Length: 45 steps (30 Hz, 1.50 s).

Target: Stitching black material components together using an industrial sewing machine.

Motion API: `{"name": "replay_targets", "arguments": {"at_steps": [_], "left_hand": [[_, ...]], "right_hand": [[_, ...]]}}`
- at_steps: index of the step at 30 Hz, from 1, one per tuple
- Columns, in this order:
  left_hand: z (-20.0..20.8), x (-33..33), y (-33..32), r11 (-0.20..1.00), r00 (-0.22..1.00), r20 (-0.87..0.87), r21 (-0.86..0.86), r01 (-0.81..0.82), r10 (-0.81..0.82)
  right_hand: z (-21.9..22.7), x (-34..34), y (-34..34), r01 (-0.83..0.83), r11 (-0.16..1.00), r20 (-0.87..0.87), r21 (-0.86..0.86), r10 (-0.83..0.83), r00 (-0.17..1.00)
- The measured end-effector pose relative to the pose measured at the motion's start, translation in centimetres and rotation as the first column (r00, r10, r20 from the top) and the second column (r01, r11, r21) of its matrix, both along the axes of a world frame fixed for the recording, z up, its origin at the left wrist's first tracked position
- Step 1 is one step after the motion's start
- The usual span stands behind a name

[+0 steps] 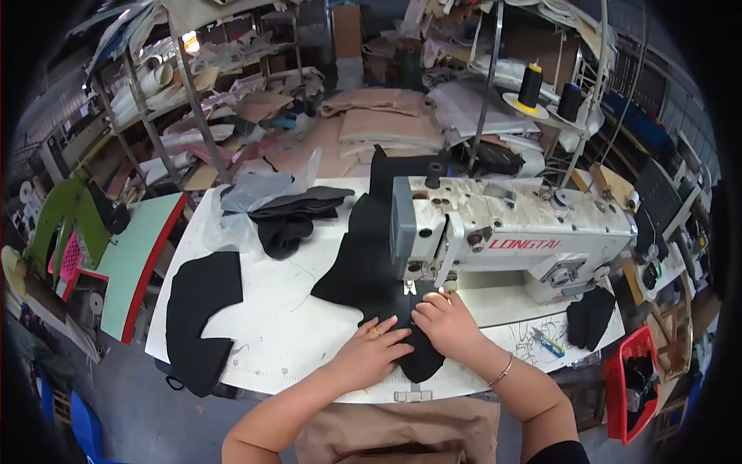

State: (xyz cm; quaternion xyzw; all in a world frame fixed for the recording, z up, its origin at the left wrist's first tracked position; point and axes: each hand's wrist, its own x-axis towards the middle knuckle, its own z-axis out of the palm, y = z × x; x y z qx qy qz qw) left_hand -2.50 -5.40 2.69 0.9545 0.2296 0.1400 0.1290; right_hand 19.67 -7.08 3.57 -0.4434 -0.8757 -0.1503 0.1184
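Under the presser foot (pixel 410 286) of a white sewing machine (pixel 533 224) lies a black fabric piece (pixel 352 271), running back along the table behind the needle. My left hand (pixel 369 352) rests on its near part with fingers spread flat, a ring on one finger. Close in front of the needle, my right hand (pixel 447 325) has its fingers drawn together on the fabric's right edge. What its fingertips grip is partly hidden. A bracelet circles the right wrist.
Another black cut piece (pixel 197 317) lies at the table's left. Behind it sit dark fabric pieces on a clear plastic bag (pixel 255 193). Thread snips (pixel 549 342) and a black scrap (pixel 591 317) lie right. A red basket (pixel 618 387) stands beside the table; thread cones (pixel 531 87) stand behind.
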Motion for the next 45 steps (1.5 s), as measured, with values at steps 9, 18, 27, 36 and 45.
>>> {"name": "replay_targets", "arguments": {"at_steps": [9, 18, 27, 36, 45], "left_hand": [[1.8, 0.5, 0.6, 0.994, 0.982, -0.186, -0.113, -0.006, -0.015], [0.8, 0.5, 0.1, 0.999, 0.994, -0.108, -0.041, -0.022, 0.018], [0.3, 0.5, 0.1, 0.998, 0.992, -0.124, -0.041, -0.042, 0.037], [0.0, 0.3, -0.1, 0.999, 0.997, -0.063, 0.000, -0.045, 0.045], [0.0, 0.5, -0.3, 0.999, 1.000, -0.016, 0.029, -0.020, 0.021]], "right_hand": [[-0.4, -0.3, 0.6, 0.106, 0.994, -0.095, 0.033, -0.103, 0.990], [-0.9, 0.8, 1.0, 0.039, 0.989, -0.269, -0.144, -0.077, 0.960], [-0.4, -0.1, 0.6, 0.058, 0.998, -0.098, -0.010, -0.058, 0.993], [-1.3, 0.4, 0.7, -0.002, 0.995, -0.385, -0.102, -0.038, 0.922], [-1.1, 0.5, 0.5, -0.022, 0.993, -0.415, -0.114, -0.028, 0.909]]}}
